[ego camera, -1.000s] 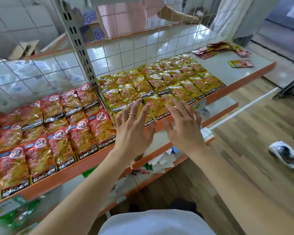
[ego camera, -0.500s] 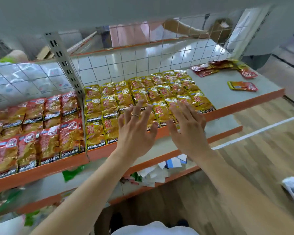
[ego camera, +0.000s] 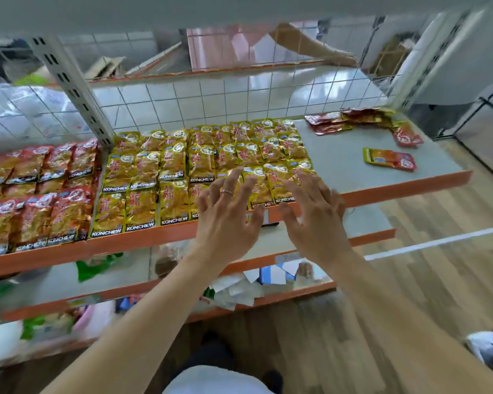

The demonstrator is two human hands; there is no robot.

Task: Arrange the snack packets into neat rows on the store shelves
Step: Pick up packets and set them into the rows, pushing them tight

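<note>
Yellow snack packets (ego camera: 182,172) lie in neat rows on the grey shelf (ego camera: 342,163) with an orange front edge. Red snack packets (ego camera: 40,194) fill the section to the left. My left hand (ego camera: 225,220), with a ring on it, hovers with spread fingers over the front row of yellow packets. Beside it, my right hand (ego camera: 313,220) is spread the same way above the right end of that row. Neither hand holds anything. A loose yellow-and-red packet (ego camera: 389,159) lies alone on the shelf's bare right part, and a loose pile of red packets (ego camera: 362,122) sits at the back right.
A perforated metal upright (ego camera: 74,89) divides the two sections, and a wire grid backs the shelf. Lower shelves hold papers (ego camera: 239,288) and green bags (ego camera: 94,265). Another person's arm (ego camera: 313,48) shows beyond the grid. Wood floor lies to the right.
The view has shifted right and up along the shelf. Both hands have stayed spread over the front yellow packets, holding nothing.
</note>
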